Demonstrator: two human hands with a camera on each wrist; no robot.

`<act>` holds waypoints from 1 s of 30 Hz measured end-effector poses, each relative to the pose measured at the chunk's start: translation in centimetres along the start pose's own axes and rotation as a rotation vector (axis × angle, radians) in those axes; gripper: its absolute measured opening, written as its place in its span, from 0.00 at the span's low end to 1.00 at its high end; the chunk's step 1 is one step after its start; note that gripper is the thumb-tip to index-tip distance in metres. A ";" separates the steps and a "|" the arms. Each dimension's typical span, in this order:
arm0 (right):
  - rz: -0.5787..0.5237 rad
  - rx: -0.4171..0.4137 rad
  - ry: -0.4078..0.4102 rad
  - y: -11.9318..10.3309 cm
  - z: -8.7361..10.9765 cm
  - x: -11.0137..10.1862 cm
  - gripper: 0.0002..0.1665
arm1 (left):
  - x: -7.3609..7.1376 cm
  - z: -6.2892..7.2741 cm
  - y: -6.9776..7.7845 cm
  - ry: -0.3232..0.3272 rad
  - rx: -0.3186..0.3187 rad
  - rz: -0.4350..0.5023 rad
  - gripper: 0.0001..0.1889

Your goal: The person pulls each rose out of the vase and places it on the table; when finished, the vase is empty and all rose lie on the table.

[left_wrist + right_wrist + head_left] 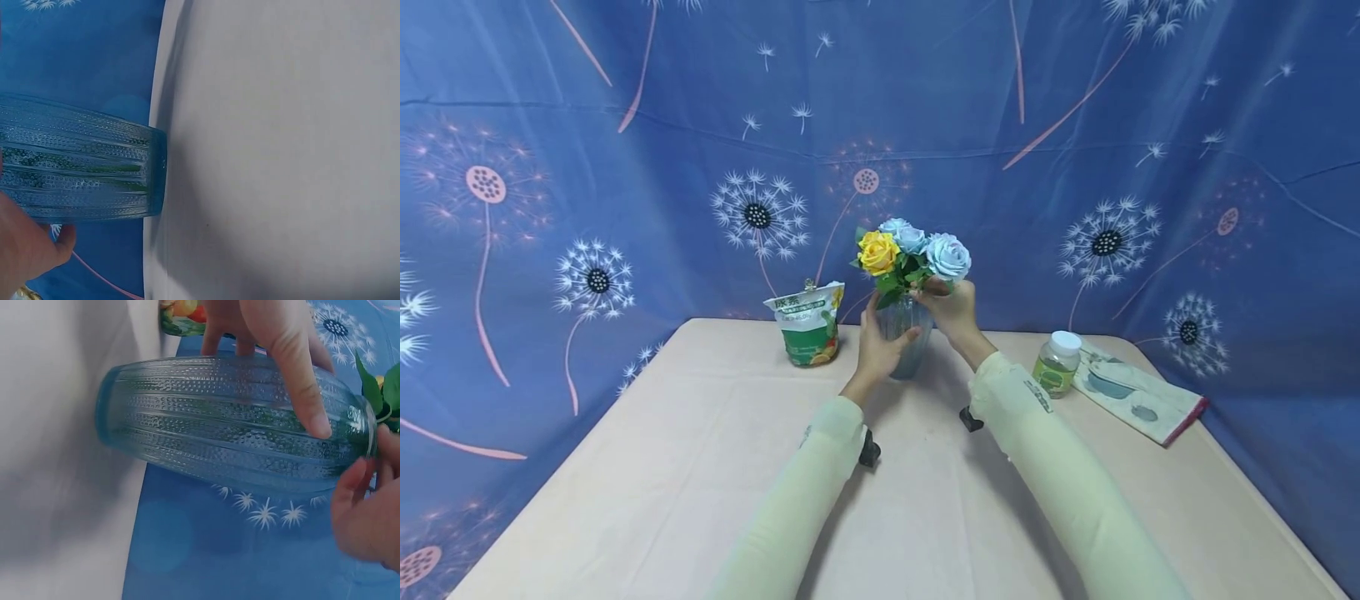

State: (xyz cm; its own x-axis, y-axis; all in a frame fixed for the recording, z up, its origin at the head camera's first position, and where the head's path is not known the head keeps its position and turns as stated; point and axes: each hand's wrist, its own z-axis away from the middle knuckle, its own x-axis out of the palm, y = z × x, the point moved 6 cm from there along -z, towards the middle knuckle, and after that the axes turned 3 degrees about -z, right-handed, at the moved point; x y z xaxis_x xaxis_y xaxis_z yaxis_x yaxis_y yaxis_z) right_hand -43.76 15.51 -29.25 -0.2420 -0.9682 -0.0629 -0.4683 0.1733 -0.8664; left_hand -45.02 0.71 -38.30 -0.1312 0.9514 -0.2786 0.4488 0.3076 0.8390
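Observation:
A ribbed, clear bluish glass vase (908, 337) stands upright near the back of the table, with green stems showing through its wall. My left hand (878, 346) grips the vase around its side, its thumb (306, 394) lying across the glass. In the mouth of the vase are a yellow rose (878, 253) and light blue roses (948, 257) with green leaves. At the rim, just under the right-hand blue rose, my right hand (951, 308) has curled fingers (350, 487) pinching at its stem; the stem itself is mostly hidden.
Left of the vase stands a green and white pouch (808, 327) with a clip on top. A jar with a white lid (1057, 364) is on the right, beside a folded cloth with a red edge (1138, 400). A blue dandelion-print curtain (970, 100) hangs behind the table (715, 467).

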 end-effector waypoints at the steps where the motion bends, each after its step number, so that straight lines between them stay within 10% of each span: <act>1: 0.011 0.002 0.024 0.0 0.1 -0.1 0.05 | 0.0 0.0 0.0 0.002 -0.001 0.002 0.54; 15: -0.012 -0.177 0.121 -1.7 1.2 -0.2 0.13 | 0.1 -0.1 -0.1 0.047 -0.016 -0.013 0.55; 25: -0.064 -0.149 0.092 -1.6 2.3 1.1 0.18 | 0.2 0.3 0.1 0.042 -0.022 -0.001 0.54; 30: -0.300 -0.138 0.141 -1.2 2.0 1.1 0.10 | 0.1 0.2 0.3 0.050 -0.007 -0.024 0.54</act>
State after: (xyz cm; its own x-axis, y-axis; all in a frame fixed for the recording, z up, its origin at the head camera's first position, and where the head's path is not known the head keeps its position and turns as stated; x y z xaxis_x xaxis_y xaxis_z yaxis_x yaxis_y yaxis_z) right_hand -41.75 13.89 -29.25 -0.1870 -0.9468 0.2620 -0.6440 -0.0832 -0.7605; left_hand -44.74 0.89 -38.18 -0.1855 0.9433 -0.2753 0.4386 0.3302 0.8358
